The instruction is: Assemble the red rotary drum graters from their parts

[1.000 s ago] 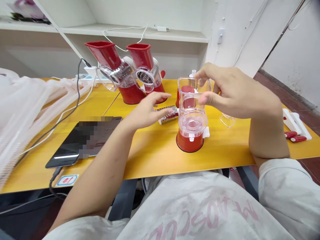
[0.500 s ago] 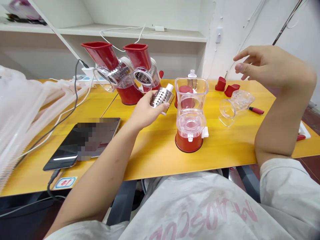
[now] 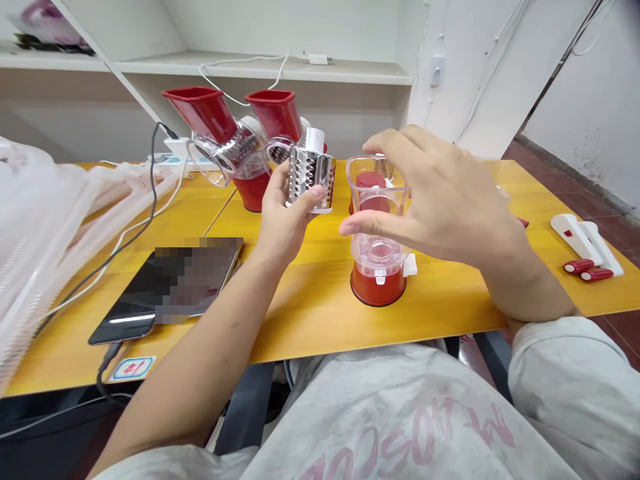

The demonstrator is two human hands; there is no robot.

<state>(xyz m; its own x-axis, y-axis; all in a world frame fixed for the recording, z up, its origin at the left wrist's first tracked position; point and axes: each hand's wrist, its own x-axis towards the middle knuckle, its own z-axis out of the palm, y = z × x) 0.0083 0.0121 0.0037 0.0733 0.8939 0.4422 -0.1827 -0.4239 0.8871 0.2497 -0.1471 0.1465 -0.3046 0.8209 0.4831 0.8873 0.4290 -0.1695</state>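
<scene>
A metal grater drum (image 3: pixel 305 175) with a white stem on top is gripped upright in my left hand (image 3: pixel 285 217), thumb across its front. My right hand (image 3: pixel 435 193), thumb and fingers spread and holding nothing, hangs in front of the clear plastic grater body (image 3: pixel 380 252) and covers part of it. That body stands on a red base (image 3: pixel 379 287) with a white knob at its right side. Whether my right hand touches it I cannot tell. Behind my left hand stand two assembled rotary graters with red hoppers (image 3: pixel 203 113).
White crank handles with red grips (image 3: pixel 583 247) lie at the right. On the left are a phone (image 3: pixel 127 310), a tablet (image 3: pixel 227 257), cables and clear plastic bags (image 3: pixel 40 220). A white shelf (image 3: pixel 260 67) stands behind the yellow table (image 3: pixel 310 320).
My left hand has turned the grater drum from tilted to upright and raised it slightly. My right hand has swung left and down from the upper right to the clear grater body.
</scene>
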